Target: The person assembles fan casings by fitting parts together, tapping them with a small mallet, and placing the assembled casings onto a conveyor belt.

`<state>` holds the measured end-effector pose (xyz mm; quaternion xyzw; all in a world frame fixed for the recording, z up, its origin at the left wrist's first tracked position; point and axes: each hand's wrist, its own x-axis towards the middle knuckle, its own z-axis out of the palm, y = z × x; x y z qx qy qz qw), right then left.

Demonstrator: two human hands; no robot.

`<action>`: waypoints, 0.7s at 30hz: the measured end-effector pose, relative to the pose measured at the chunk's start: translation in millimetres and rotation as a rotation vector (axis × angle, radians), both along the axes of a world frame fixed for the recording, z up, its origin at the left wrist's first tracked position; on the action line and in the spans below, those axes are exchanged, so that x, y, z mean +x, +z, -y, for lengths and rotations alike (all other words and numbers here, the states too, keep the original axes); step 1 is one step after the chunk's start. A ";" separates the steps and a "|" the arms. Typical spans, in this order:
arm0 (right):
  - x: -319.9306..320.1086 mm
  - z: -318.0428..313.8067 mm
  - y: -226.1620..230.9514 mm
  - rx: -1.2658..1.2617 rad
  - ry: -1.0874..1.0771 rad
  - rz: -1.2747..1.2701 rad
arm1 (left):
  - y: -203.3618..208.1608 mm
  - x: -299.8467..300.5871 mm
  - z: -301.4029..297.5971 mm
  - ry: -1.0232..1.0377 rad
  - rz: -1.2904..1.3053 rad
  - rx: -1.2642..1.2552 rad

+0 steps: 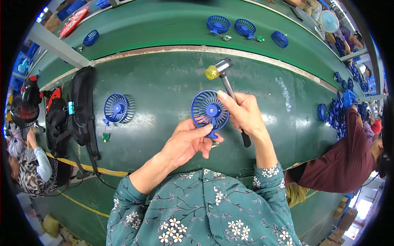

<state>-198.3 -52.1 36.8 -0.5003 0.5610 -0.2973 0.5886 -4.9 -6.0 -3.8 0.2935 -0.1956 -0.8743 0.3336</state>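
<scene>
In front of my chest, a round blue fan cage (200, 110) with radial ribs and a centre hub is held up over the green worktable (164, 82). My left hand (184, 141) is closed on its lower edge, thumb at the front near the short stem. The thumb of my right hand (249, 117) presses the right rim, while its other fingers wrap the handle of a soft-faced hammer (229, 85). The hammer has a yellow face and a black grip, its head pointing away from me. To the left lies another blue fan cage (116, 108) with a small green circuit board (106, 137) attached.
A green conveyor belt (164, 28) beyond carries several blue fan cages (245, 28). Black bags (82, 106) and a desk fan (25, 108) stand at the left. At the right, a co-worker in a maroon sleeve (340, 160) reaches toward piled blue parts (336, 115).
</scene>
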 end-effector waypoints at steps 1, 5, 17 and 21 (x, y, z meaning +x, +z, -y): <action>0.0 -3.7 -2.8 -0.089 -0.030 -0.110 | -0.7 -0.9 -1.2 0.025 -0.005 0.008; 6.0 -37.6 -16.6 -0.201 -0.115 -0.100 | -0.1 -0.8 -0.8 0.150 -0.043 0.037; -4.4 -62.1 0.3 -0.162 0.126 -0.297 | -7.0 -5.1 2.8 0.247 0.130 -0.100; -5.3 -62.1 0.9 -0.317 0.141 -0.444 | 0.5 -5.8 5.0 0.208 0.224 -0.185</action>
